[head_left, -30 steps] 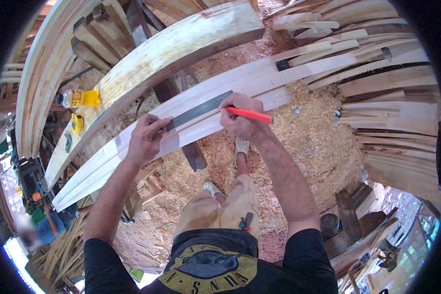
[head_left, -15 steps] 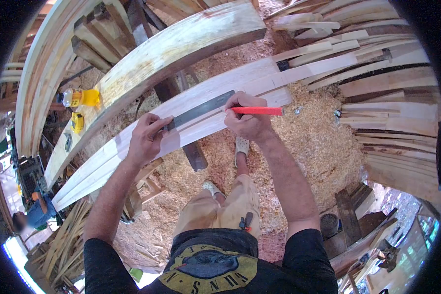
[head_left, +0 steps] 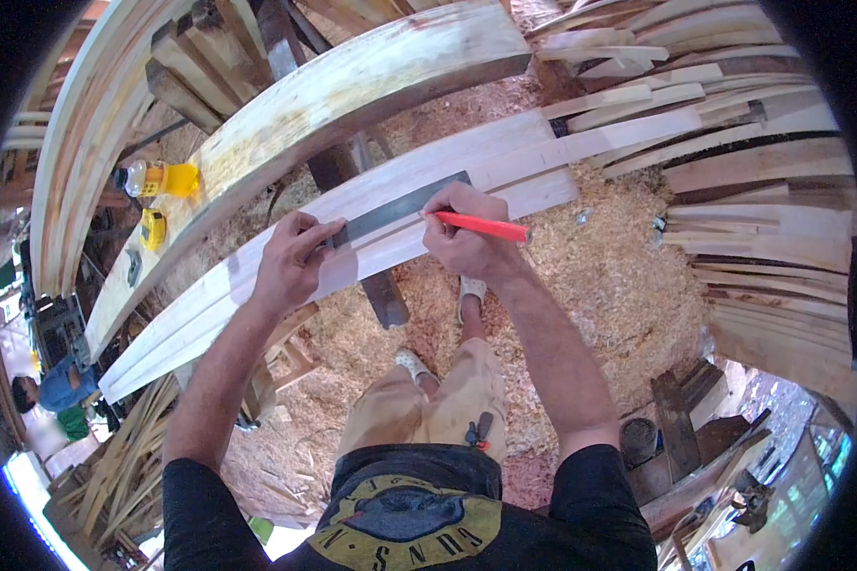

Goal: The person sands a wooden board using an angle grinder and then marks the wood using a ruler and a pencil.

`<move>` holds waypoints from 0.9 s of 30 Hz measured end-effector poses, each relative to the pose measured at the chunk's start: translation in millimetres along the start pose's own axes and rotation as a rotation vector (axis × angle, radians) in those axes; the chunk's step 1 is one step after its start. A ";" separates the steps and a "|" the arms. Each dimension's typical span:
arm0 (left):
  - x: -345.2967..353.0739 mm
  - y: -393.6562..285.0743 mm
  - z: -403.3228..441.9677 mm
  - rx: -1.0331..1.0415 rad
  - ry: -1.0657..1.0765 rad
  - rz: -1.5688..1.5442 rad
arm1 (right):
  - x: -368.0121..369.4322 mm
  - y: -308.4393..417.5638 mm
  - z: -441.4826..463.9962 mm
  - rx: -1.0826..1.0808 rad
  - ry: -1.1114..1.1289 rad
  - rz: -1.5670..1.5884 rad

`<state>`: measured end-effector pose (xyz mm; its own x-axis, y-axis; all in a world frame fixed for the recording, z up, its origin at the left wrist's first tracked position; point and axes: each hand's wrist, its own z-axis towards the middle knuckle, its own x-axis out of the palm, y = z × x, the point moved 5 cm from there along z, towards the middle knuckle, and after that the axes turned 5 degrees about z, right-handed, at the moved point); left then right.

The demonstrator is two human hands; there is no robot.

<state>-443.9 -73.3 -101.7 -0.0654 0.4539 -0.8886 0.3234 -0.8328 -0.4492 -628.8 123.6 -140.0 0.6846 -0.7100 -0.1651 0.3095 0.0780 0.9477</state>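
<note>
Wood shavings point(head_left: 619, 285) cover the floor point(head_left: 527, 468), possibly earthen.

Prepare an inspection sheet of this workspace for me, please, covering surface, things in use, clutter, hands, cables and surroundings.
Surface: pale boards, long and tapering at picture left.
Things in use: dark strip on the boards; red pencil.
Clutter: bottle and tape measure on a curved beam; shavings underfoot.
Hands: left hand at the strip's left end; right hand holding the pencil near the other.
Cables: nothing seen.
Surroundings: planks at picture right; another person at far left.
</note>
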 end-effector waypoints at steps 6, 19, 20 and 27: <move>-1.3 -1.9 0.3 -0.007 -0.004 -0.027 | 0.2 -2.7 0.9 -0.026 -0.024 -0.019; -0.8 0.0 0.5 0.005 -0.002 -0.007 | -0.8 -4.3 1.3 -0.031 0.010 -0.034; -0.8 0.1 0.5 0.003 -0.002 -0.010 | -0.6 -4.0 1.7 -0.035 0.009 -0.034; -0.9 0.1 0.6 -0.001 0.007 -0.022 | 0.4 -4.9 1.0 -0.019 0.007 -0.029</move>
<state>-444.4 -74.0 -101.0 -0.0660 0.4741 -0.8780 0.3229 -0.8224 -0.4684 -630.7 122.3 -144.5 0.6795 -0.7074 -0.1947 0.3416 0.0702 0.9372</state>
